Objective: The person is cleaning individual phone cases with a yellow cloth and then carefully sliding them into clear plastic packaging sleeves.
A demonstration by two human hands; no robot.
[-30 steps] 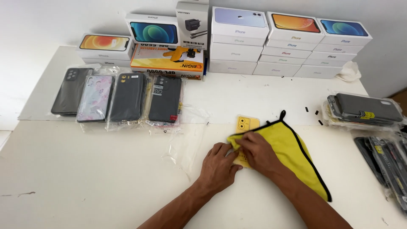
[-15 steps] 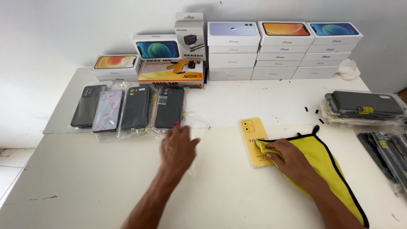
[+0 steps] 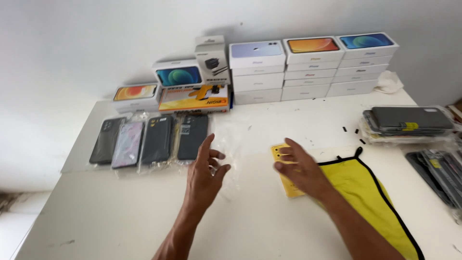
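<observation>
Near centre of the white table point(image 3: 120, 221), left hand point(image 3: 204, 173) has swung off the cloth onto a clear plastic sleeve point(image 3: 231, 144), fingers spread, gripping nothing. Right hand point(image 3: 301, 168), fingers loosely spread, now rests on the yellow phone case point(image 3: 281, 156); yellow cloth point(image 3: 365, 192) slid right, uncovering it. Wiping looks finished; bagging next, I'd guess.

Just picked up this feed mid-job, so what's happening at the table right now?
A person works at a white table. The right hand rests on a yellow phone case lying partly under a yellow cloth. The left hand, open, reaches over a clear plastic sleeve and holds nothing. A row of bagged phone cases lies to the left, with stacked phone boxes along the wall.
</observation>
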